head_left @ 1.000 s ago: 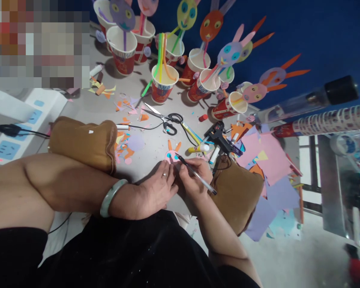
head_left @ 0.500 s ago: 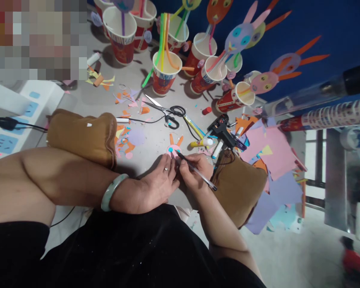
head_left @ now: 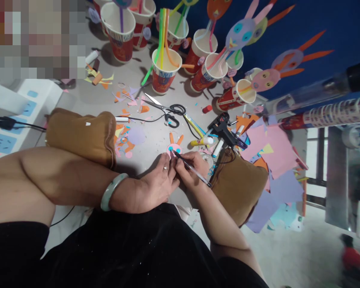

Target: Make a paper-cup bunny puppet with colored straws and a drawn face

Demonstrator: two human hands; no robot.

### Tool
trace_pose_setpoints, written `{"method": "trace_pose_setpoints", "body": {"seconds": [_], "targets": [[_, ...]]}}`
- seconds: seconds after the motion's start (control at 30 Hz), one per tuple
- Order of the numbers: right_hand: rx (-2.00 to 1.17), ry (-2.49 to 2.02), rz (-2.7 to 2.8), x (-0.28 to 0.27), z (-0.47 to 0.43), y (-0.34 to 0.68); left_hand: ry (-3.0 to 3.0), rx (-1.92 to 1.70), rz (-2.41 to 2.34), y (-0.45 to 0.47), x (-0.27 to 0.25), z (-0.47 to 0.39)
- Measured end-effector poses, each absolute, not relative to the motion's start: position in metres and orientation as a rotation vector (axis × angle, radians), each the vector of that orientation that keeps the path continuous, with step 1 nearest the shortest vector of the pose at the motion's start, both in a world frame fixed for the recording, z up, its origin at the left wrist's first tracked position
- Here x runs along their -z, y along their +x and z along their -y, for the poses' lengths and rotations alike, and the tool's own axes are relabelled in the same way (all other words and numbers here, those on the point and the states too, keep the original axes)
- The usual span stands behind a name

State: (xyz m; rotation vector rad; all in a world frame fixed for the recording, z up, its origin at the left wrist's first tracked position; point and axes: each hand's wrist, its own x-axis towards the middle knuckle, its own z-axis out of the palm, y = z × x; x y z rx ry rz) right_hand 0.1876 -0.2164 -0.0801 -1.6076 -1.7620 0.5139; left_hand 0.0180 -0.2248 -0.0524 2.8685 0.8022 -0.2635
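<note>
A pink paper rabbit face point(head_left: 174, 148) with orange ears and blue eyes lies on the table. My left hand point(head_left: 158, 180) rests flat over its lower edge, fingers stretched out; a ring and a pale green bangle show on that arm. Pinched in my right hand point(head_left: 193, 170) is a clear-barrelled black pen point(head_left: 195, 170), its tip at the face's left eye. The lower part of the face is hidden under my fingers. Just beyond lie black-handled scissors point(head_left: 168, 111) and a yellow glue stick or marker point(head_left: 201, 141).
Red paper cups point(head_left: 165, 76) with straws and paper animal faces stand at the back. A black glue gun point(head_left: 225, 130) lies right of my hands. Brown cushions point(head_left: 81, 134) flank my arms. Coloured paper point(head_left: 277, 150) piles at right; a power strip point(head_left: 21, 116) sits left.
The pen tip has shifted left from the face's right eye to its left eye, and my right hand moved slightly left with it. My left hand stays in place.
</note>
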Motion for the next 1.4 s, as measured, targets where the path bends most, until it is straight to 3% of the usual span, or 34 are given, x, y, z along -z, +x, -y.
{"method": "trace_pose_setpoints", "body": {"seconds": [1.4], "targets": [[-0.475, -1.538, 1.823, 0.0803, 0.2141, 0.1884, 2.939, 0.320, -0.789, 0.0174, 0.0518, 0.2241]]}}
